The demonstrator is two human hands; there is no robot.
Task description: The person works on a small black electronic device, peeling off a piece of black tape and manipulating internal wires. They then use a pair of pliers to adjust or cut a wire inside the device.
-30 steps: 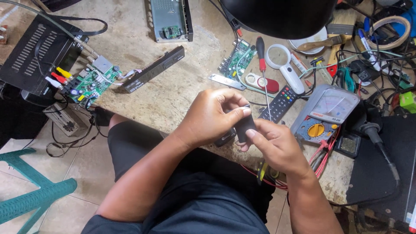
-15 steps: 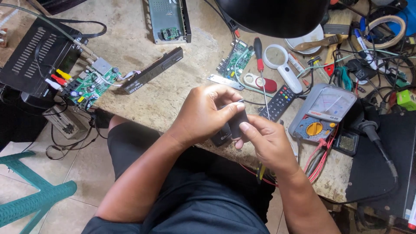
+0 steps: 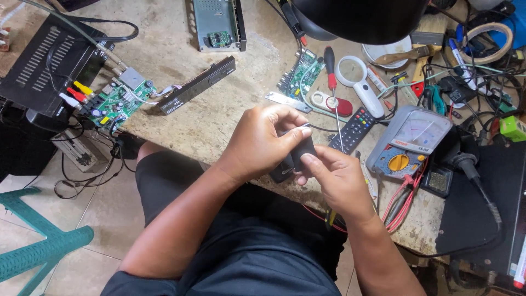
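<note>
A small black plastic box [image 3: 300, 156], likely light, hard and a bit slippery, is being pinched by its edges between the left hand [image 3: 263, 140] and right hand [image 3: 338, 178], at six o'clock from the magnifying glass [image 3: 359, 82].

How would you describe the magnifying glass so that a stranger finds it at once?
Start at the grey analog multimeter on the stone worktop. Just left lies a black remote control; the magnifying glass is directly above it. It alone has a round clear lens with a white handle.
</note>
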